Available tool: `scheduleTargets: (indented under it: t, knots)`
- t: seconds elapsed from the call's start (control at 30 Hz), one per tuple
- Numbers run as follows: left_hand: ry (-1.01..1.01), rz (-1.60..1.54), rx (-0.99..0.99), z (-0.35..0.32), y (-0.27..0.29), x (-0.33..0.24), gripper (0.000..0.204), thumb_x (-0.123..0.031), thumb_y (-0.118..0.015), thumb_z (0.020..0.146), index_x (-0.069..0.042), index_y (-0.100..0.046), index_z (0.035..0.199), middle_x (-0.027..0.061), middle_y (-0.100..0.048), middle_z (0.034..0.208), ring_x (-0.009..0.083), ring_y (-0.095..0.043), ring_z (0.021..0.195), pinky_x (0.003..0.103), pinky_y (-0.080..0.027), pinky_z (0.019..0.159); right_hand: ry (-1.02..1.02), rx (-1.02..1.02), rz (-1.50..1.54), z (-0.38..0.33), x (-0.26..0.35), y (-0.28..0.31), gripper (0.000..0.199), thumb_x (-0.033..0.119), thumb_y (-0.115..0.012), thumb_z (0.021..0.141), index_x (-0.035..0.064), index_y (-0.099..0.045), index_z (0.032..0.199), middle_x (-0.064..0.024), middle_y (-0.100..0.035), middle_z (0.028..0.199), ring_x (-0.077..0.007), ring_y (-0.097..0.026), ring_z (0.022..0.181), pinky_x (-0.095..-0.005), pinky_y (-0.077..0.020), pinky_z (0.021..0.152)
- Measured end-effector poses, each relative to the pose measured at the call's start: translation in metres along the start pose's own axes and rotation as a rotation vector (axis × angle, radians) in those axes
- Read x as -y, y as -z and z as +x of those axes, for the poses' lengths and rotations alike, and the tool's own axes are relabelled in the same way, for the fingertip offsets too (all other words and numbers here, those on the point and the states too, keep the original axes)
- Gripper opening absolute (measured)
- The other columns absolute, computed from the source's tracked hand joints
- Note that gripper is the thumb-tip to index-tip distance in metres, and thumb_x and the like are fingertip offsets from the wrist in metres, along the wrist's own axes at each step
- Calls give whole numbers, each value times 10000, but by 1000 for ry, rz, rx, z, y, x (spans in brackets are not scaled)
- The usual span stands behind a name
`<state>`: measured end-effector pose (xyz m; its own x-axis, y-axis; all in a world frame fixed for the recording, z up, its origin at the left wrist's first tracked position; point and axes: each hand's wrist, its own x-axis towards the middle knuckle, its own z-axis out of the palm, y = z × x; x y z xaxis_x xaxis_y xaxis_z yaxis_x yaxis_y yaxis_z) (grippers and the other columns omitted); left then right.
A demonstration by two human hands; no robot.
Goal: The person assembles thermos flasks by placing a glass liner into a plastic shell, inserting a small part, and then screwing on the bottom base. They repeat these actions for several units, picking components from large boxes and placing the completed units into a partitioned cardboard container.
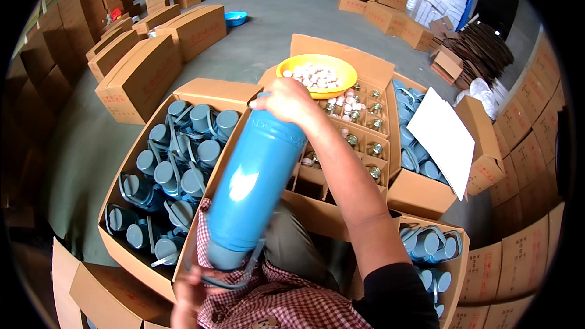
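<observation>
A large blue thermos flask [253, 176] is tilted upside down over my lap, its base up and its narrow capped end down. My right hand [283, 100] grips it round the base, fingers wrapped over the rim. Down by the capped end, my left hand [190, 292] is closed at the flask's grey-blue carrying handle [234, 281]; motion blurs its fingers. Behind the flask is a divided carton [359, 73] with glass flask liners [373, 172] and small whitish pieces [348, 106] in its cells. A yellow basin [332, 89] heaped with similar pieces rests on it.
Open cartons of blue flasks stand at left [164, 170], right [420, 140] and lower right [436, 256]. A white sheet [443, 137] leans over the right one. Stacked boxes [518, 262] line the right side; long cartons [143, 76] and a blue basin [236, 19] lie beyond.
</observation>
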<state>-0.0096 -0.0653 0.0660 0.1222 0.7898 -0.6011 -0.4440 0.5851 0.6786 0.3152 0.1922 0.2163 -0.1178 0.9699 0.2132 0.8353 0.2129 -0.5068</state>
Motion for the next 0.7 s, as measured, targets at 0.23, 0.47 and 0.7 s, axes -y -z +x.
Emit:
scheduleTargets:
  t: [0.23,0.47,0.7]
  knots:
    - [87,621,679,0,-49,-39,317,-149,-626,900,88,-619,1109,226,-659,1064,303,-672,938,355,-551,817,321,247,98,-27,-3,-102,432,457,-592,829,50,-707,741,-157,-656,710,-301,-635,679,-401,-497,659]
    - [-855,290,225,170,-50,-125,679,-581,-425,920,-20,-493,1297,179,-538,1305,279,-523,1207,424,-349,1055,600,198,610,-47,34,-71,444,445,-556,903,33,-718,876,-151,-690,797,-312,-671,767,-346,-519,681]
    - [-912,194,924,135,-124,-152,859,-701,-432,840,-46,-419,1395,205,-320,1480,333,-246,1405,464,-148,1151,595,-111,794,-44,-40,-103,821,706,-232,893,60,-576,1263,-156,-575,1276,-324,-518,1212,-391,-301,1094]
